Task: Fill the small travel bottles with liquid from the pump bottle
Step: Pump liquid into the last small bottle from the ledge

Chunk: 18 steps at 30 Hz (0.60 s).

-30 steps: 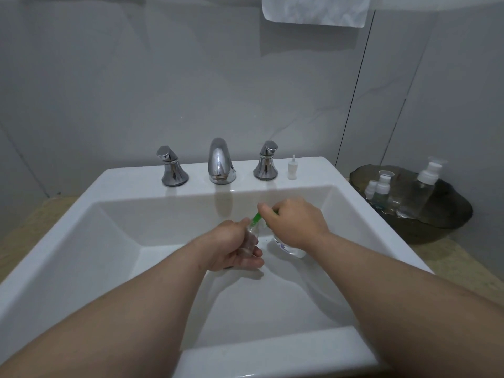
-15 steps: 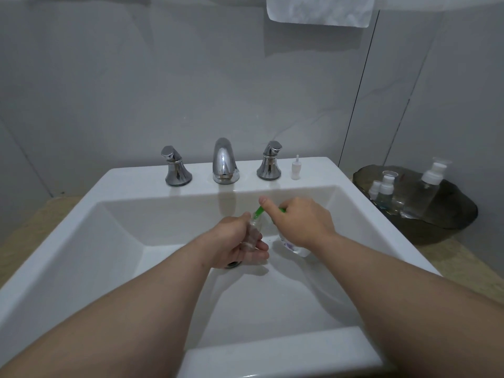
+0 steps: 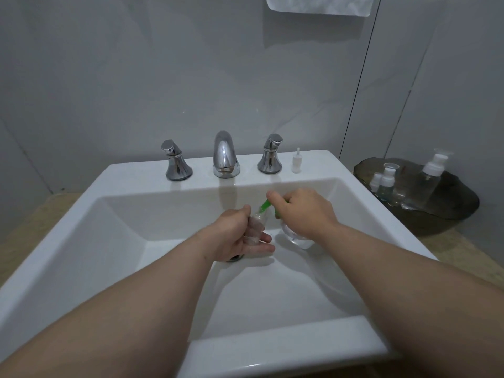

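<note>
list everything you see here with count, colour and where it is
sink: 1, white, centre
travel bottle: 1, clear, held over the sink
pump bottle: 1, clear with green pump, beside it, nozzle towards its top
tap spout: 1, chrome, back ledge
tap handles: 2, chrome, either side of spout
loose cap: 1, white, ledge, far right
tray: 1, dark, right of sink
capped bottles: 3, clear with white tops, on tray
towel: 1, white, top edge
left hand: grips travel bottle
right hand: grips pump bottle

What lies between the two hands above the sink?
The green spout of the pump bottle, seen in the head view: it slants from the right hand down to the small clear bottle in the left hand.
</note>
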{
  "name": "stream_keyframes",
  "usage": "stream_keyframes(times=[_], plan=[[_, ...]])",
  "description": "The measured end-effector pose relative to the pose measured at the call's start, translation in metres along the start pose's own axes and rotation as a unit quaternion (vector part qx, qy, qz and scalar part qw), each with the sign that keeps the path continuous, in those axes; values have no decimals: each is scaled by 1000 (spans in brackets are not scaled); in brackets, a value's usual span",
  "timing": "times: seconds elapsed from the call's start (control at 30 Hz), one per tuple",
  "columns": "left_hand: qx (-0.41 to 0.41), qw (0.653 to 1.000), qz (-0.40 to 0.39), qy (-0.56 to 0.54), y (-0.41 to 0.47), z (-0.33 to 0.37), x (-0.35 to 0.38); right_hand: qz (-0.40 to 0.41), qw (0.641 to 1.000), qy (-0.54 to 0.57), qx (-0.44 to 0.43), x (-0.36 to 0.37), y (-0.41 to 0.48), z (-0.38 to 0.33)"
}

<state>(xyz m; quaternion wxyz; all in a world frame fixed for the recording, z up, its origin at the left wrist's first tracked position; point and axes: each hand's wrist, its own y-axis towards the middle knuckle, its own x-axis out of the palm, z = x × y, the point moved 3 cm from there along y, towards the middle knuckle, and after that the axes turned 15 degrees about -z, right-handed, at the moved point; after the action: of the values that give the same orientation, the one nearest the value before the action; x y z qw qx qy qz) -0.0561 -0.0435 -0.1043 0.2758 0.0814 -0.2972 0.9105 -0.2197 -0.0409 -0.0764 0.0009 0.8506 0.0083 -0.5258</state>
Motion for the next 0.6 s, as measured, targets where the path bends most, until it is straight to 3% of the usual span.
stream_keyframes(times=[0.6], plan=[[-25, 999, -11, 34, 2, -6, -3, -19, 1000, 0, -13, -2, -2, -3]])
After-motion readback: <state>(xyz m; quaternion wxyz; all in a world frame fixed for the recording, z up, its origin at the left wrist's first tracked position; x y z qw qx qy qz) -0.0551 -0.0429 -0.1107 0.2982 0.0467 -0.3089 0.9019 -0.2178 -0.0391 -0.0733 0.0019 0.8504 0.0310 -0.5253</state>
